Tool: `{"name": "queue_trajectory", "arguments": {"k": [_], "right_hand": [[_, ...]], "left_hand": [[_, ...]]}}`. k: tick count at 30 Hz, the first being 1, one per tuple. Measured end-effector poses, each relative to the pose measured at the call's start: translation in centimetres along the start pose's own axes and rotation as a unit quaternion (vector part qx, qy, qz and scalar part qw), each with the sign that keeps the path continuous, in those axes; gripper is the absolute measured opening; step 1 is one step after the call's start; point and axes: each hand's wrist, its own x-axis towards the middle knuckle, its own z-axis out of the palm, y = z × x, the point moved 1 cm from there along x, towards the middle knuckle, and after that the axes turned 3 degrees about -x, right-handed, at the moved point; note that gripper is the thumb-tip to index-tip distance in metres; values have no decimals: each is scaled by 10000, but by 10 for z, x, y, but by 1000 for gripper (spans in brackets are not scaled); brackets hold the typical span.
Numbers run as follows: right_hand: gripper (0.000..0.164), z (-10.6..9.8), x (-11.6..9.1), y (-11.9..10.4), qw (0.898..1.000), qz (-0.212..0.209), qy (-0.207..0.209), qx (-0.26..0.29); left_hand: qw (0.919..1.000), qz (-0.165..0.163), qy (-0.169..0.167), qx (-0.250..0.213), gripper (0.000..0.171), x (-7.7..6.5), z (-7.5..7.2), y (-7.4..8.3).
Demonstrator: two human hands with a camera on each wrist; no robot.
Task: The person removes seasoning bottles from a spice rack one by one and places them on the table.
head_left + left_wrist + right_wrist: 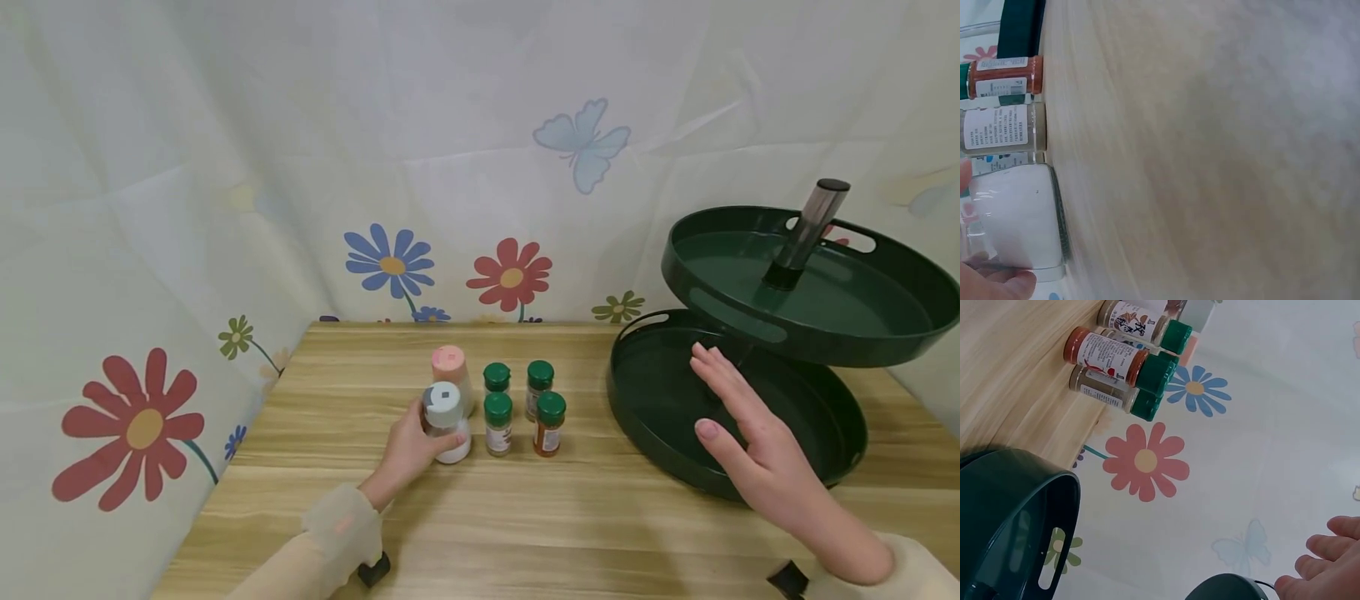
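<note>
My left hand (405, 450) grips a clear jar of white contents with a pale grey-white lid (444, 407), thumb and fingers on its sides. In the left wrist view the jar (1019, 215) has its base close to the tabletop. Just behind it stands a jar with a pink lid (450, 367). To its right are several green-capped spice jars, among them one with reddish contents (549, 433) and one with a paler filling (498, 432). My right hand (768, 462) holds nothing, its fingers extended in front of the lower tray of a dark green two-tier stand.
The stand's lower tray (660, 454) rests on the wooden table (525, 525) at the right. Its upper tray (847, 300) overhangs that, with a metal post (813, 221) rising through it. A flower-printed curtain (480, 125) hangs behind the table and at the left.
</note>
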Motion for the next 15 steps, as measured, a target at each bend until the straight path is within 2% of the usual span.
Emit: {"name": "queue_trajectory", "arguments": {"k": [5, 9, 12, 15], "right_hand": [[56, 3, -2, 1, 9998, -89, -169, 78], [59, 7, -2, 4, 9985, -369, -386, 81], [61, 11, -3, 5, 9966, -549, -606, 27], [63, 16, -2, 6, 9946, -672, -784, -82]], "left_hand": [[9995, -76, -264, -150, 77, 0, -2, 2], [9985, -194, -471, -193, 81, -4, -5, 5], [9989, -178, -441, -37, 87, -9, -9, 13], [9996, -29, -255, 116, 92, -17, -17, 28]]}}
